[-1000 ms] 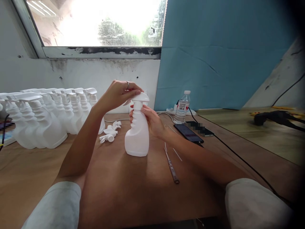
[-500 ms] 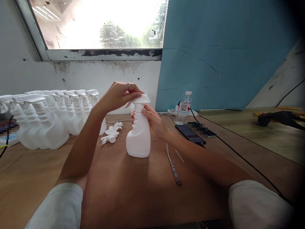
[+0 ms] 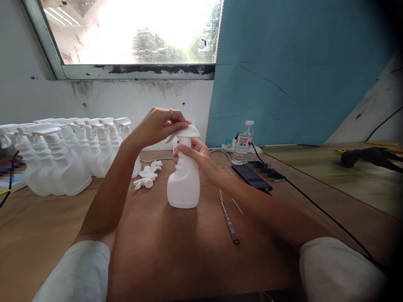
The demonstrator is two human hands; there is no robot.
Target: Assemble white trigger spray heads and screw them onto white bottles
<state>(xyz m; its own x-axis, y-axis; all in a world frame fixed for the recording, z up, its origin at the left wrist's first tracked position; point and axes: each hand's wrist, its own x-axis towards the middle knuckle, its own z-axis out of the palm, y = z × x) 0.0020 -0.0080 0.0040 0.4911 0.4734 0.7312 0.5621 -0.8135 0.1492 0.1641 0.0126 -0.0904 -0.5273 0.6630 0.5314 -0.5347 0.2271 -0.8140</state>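
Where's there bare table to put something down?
Biggest patch: in front of the held spray bottle, between the forearms, left of the brown-handled tool. Another: front left, between the bottle rows and left sleeve. Crowded: back left, bottle rows; back right, water bottle, phone, cables.

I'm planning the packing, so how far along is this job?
Looks done: the grouped spray bottles at left, with trigger heads on top. In hand: one white bottle, its neck in the right hand, the left hand on its trigger top; tightness can't be judged. Perhaps left: the loose white parts. How many bottles remain isn't shown.
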